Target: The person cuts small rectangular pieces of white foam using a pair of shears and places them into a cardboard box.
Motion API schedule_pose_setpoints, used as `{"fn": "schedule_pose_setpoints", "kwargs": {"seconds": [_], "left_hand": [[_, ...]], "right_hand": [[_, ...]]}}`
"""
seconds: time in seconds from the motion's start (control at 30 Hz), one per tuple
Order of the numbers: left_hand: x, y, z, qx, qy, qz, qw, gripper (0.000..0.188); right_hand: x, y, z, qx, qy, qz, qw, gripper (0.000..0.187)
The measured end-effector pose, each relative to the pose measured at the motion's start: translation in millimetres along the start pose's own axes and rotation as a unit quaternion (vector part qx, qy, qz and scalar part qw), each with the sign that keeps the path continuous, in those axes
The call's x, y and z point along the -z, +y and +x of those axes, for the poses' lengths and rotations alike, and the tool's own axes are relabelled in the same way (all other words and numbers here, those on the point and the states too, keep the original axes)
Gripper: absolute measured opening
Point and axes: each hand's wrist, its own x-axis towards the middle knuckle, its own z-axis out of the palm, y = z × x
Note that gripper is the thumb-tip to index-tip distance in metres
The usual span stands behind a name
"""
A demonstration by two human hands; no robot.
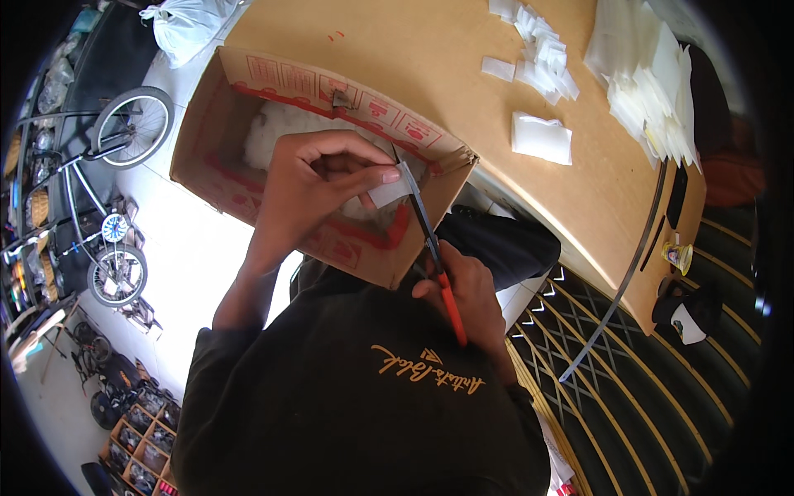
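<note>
Left hand pinches thin white sheet, straight-edged

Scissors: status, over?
Left hand pinching white piece. Right hand gripping scissors. Blades at piece's edge; left fingers close by, cardboard box below.

A broad brown table, its edge bowed by the lens, carries several pale things: a loose scatter of small white pieces, a folded white bundle lying apart from them, and — farther right — a thick, fanned pile of translucent sheets. On the pale tiled floor at left stands a bicycle.
</note>
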Motion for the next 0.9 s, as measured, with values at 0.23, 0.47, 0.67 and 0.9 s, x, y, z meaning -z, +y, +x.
{"fn": "schedule_pose_setpoints", "kwargs": {"seconds": [0.23, 0.47, 0.67, 0.9], "left_hand": [[-8, -2, -19, 0.03, 0.043, -0.109, 0.993, 0.008], [1, -9, -32, 0.064, 0.066, -0.113, 0.989, 0.01], [-1, -14, -35, 0.058, 0.094, -0.147, 0.983, 0.018], [2, -17, -44, 0.054, 0.108, -0.159, 0.98, 0.018]], "right_hand": [[12, -6, 3, 0.031, 0.006, -0.067, 0.997, 0.066], [27, -17, 10, 0.028, -0.033, -0.14, 0.989, 0.061], [30, -23, 12, 0.049, -0.01, -0.171, 0.984, 0.056], [28, -31, 11, -0.015, -0.013, -0.134, 0.991, 0.056]]}}
